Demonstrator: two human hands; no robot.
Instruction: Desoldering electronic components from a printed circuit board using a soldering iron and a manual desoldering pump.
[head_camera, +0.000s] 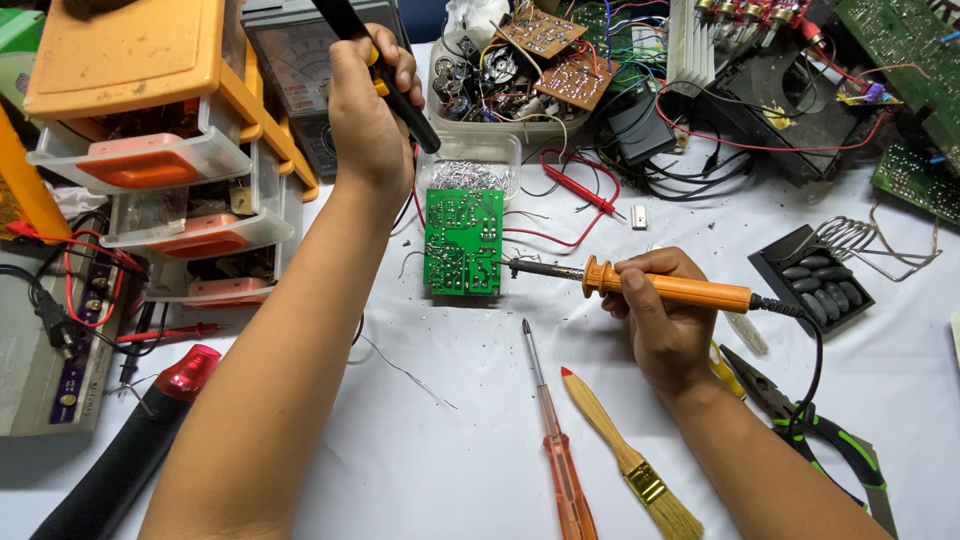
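The right hand (665, 325) is gripping an orange-handled soldering iron (660, 287), fingers clenched around the handle, and is holding it roughly level, tip pointing toward 9 o'clock. The tip is meeting the right edge of a green circuit board (462, 240), which is lying flat on the white tabletop (450, 450) near the centre of the view. The left hand (370, 110) is sitting at 12 o'clock from the board, fingers clenched around a black tool (385, 75) with a yellow band; its lower end is pointing down toward the board without touching it. A clear tray of metal scraps (470, 170) is lying just beyond the board's top edge. At 6 o'clock from the iron, a screwdriver (550, 440) with an orange handle and a wooden brush (630, 460) are lying side by side, apart from each other. Pliers (800, 420) with green-and-black grips are resting at 4 o'clock from the right hand, partly under the iron's black cord. An orange drawer unit (160, 150) is standing at 9 o'clock from the left hand. A red probe (580, 190) is lying at 2 o'clock from the board.
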